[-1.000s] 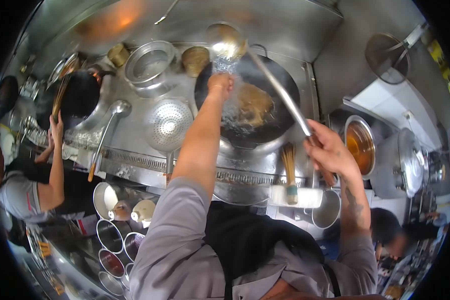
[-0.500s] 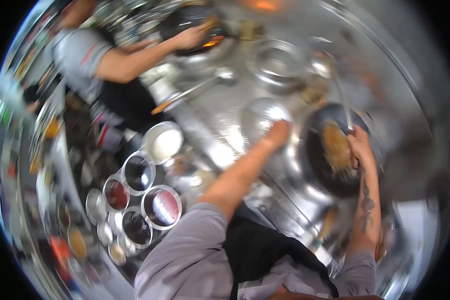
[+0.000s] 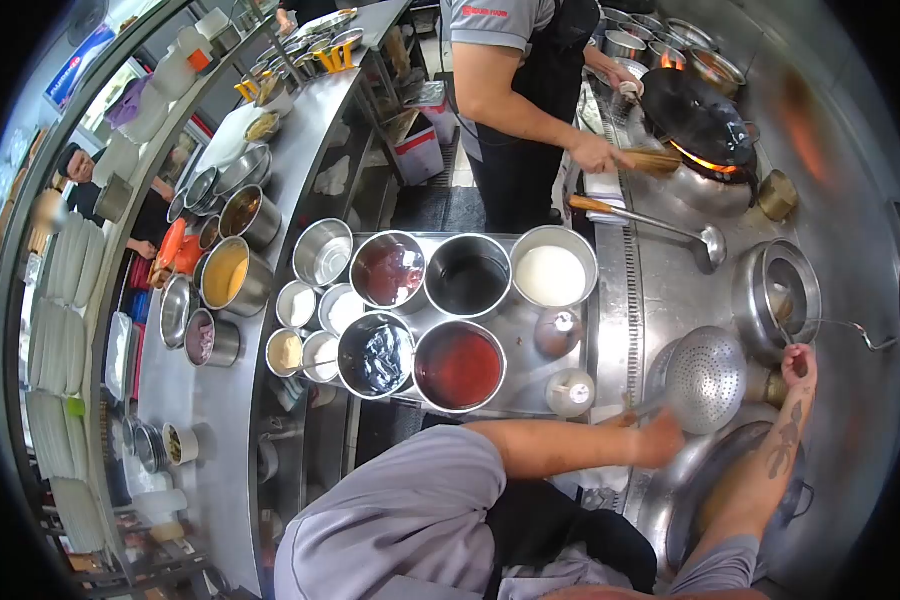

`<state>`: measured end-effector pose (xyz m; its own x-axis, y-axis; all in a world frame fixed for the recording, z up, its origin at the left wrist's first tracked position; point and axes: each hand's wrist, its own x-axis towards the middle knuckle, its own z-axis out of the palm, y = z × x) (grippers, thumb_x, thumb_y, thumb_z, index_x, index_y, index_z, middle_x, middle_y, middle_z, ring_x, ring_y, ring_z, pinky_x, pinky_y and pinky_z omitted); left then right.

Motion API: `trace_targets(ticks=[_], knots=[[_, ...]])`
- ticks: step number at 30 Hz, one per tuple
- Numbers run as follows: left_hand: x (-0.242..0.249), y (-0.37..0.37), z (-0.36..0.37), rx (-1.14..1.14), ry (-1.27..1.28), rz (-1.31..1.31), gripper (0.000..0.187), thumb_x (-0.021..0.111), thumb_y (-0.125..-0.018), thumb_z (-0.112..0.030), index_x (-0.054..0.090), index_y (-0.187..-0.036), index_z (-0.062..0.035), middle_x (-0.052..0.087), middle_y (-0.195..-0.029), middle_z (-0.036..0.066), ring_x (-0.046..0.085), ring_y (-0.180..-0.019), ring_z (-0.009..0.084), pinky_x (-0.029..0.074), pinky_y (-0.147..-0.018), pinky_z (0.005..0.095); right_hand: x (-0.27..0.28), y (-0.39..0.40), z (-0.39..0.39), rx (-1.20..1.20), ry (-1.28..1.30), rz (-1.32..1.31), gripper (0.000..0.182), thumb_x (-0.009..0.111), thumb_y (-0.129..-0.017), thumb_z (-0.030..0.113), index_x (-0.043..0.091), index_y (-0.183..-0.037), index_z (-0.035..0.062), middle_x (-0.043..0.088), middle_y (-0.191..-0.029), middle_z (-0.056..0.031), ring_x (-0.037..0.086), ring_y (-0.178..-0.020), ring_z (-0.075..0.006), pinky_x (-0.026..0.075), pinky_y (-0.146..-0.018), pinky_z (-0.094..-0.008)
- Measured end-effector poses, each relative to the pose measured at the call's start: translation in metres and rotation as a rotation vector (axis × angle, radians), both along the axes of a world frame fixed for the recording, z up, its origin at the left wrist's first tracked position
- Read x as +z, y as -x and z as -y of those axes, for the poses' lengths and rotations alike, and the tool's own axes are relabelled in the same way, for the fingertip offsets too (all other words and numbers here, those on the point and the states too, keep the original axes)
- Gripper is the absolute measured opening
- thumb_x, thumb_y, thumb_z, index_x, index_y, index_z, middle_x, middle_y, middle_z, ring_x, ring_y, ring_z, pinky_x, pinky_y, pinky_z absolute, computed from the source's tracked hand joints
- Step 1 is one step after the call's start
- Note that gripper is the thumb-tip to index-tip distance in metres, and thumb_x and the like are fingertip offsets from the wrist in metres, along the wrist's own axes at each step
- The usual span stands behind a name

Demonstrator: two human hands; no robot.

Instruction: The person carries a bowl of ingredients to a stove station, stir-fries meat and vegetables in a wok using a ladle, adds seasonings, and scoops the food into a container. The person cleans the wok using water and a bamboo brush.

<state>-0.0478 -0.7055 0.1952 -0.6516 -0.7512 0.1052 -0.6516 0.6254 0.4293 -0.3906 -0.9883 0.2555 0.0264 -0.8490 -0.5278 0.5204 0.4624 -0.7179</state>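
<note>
My left hand, slightly blurred, is closed at the handle of a round perforated skimmer. The skimmer's bowl lies above the wok's near-left rim, over another metal bowl mostly hidden behind it. My right hand is closed around the thin handle of a ladle, whose head is inside a steel pot. Below my right forearm sits a dark wok; that arm covers much of it, and some yellowish food shows inside.
Steel pots of red sauce, dark liquid and white contents stand to the left. A co-worker's hand grips a wooden handle by a flaming wok. Another ladle lies on the steel counter.
The view has swung round and sharpened. My left hand has closed at the skimmer's handle. My right hand has moved from over the wok to beside the steel pot, still with the ladle.
</note>
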Motion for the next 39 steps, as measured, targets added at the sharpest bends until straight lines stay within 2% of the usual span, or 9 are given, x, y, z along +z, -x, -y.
trace_targets(ticks=[4, 7, 15, 17, 20, 25, 31, 37, 39], knots=[[-0.032, 0.008, 0.013, 0.009, -0.134, -0.226, 0.018, 0.062, -0.073, -0.011, 0.068, -0.084, 0.0012, 0.066, -0.093, 0.022, 0.065, -0.086, 0.0368, 0.051, -0.076, 0.0443, 0.003, 0.030, -0.017, -0.141, 0.010, 0.713, 0.039, 0.050, -0.090, 0.003, 0.032, -0.122, -0.0093, 0.050, -0.089, -0.0081, 0.055, -0.065, -0.0141, 0.039, -0.052, -0.0288], [-0.011, -0.001, 0.033, -0.065, -0.219, -0.346, 0.014, 0.057, -0.080, -0.008, 0.062, -0.087, 0.0032, 0.064, -0.085, 0.023, 0.064, -0.078, 0.0399, 0.052, -0.071, 0.0456, 0.017, 0.034, -0.067, -0.046, 0.215, 0.677, 0.056, 0.050, -0.091, 0.006, 0.015, -0.130, -0.0127, 0.048, -0.089, -0.0077, 0.056, -0.066, -0.0151, 0.038, -0.051, -0.0294], [0.065, 0.064, 0.051, 0.014, -0.236, -0.798, 0.031, 0.047, -0.093, -0.023, 0.060, -0.080, 0.0020, 0.061, -0.078, 0.027, 0.060, -0.077, 0.0445, 0.048, -0.073, 0.0490, 0.134, -0.010, -0.292, 0.024, 0.333, 0.556, 0.046, 0.043, -0.096, 0.013, 0.032, -0.131, -0.0145, 0.048, -0.091, -0.0061, 0.051, -0.061, -0.0105, 0.039, -0.050, -0.0282], [0.052, 0.116, 0.064, 0.137, -0.518, -0.878, 0.019, 0.049, -0.088, -0.016, 0.059, -0.089, 0.0003, 0.062, -0.078, 0.027, 0.062, -0.072, 0.0440, 0.050, -0.068, 0.0503, 0.160, -0.028, -0.357, -0.030, 0.318, 0.537, 0.046, 0.041, -0.097, 0.014, 0.032, -0.132, -0.0132, 0.047, -0.090, -0.0060, 0.050, -0.061, -0.0105, 0.041, -0.050, -0.0285], [0.051, 0.164, 0.065, 0.111, -1.052, -1.035, 0.008, 0.056, -0.088, -0.015, 0.055, -0.082, -0.0088, 0.059, -0.067, 0.008, 0.059, -0.051, 0.0209, 0.050, -0.042, 0.0362, 0.182, -0.047, -0.444, -0.093, 0.324, 0.558, 0.045, 0.040, -0.095, 0.012, 0.033, -0.134, -0.0104, 0.047, -0.089, -0.0051, 0.052, -0.057, -0.0113, 0.041, -0.048, -0.0310], [0.054, 0.227, 0.044, 0.247, -1.313, -0.989, 0.004, 0.054, -0.086, -0.007, 0.057, -0.086, -0.0042, 0.058, -0.072, 0.008, 0.058, -0.055, 0.0188, 0.049, -0.044, 0.0320, 0.193, -0.051, -0.541, -0.249, 0.200, 0.355, 0.047, 0.046, -0.086, 0.009, 0.040, -0.130, -0.0091, 0.050, -0.083, -0.0069, 0.048, -0.049, -0.0108, 0.038, -0.040, -0.0251], [0.066, 0.281, -0.004, 0.316, -1.360, -0.919, 0.008, 0.053, -0.089, -0.009, 0.058, -0.089, -0.0036, 0.059, -0.073, 0.006, 0.054, -0.055, 0.0145, 0.048, -0.046, 0.0306, 0.227, -0.096, -0.630, -0.389, 0.083, -0.381, 0.051, 0.053, -0.076, -0.002, 0.048, -0.127, -0.0057, 0.056, -0.073, -0.0063, 0.050, -0.043, -0.0114, 0.038, -0.038, -0.0226], [0.083, 0.305, 0.002, 0.201, -1.406, -0.933, 0.016, 0.056, -0.092, -0.021, 0.050, -0.080, -0.0142, 0.048, -0.062, 0.000, 0.038, -0.042, 0.0122, 0.027, -0.039, 0.0283, 0.208, -0.109, -0.666, -0.423, 0.142, -0.681, 0.056, 0.054, -0.082, -0.002, 0.041, -0.137, -0.0025, 0.053, -0.074, -0.0008, 0.049, -0.047, -0.0076, 0.040, -0.044, -0.0203], [0.077, 0.312, 0.005, 0.055, -1.276, -0.926, 0.010, 0.059, -0.091, -0.017, 0.056, -0.096, -0.0093, 0.053, -0.068, 0.003, 0.050, -0.050, 0.0144, 0.039, -0.043, 0.0303, 0.185, -0.112, -0.669, -0.580, 0.118, -0.690, 0.055, 0.053, -0.083, -0.002, 0.040, -0.137, -0.0021, 0.053, -0.074, -0.0004, 0.048, -0.047, -0.0075, 0.040, -0.045, -0.0200]])
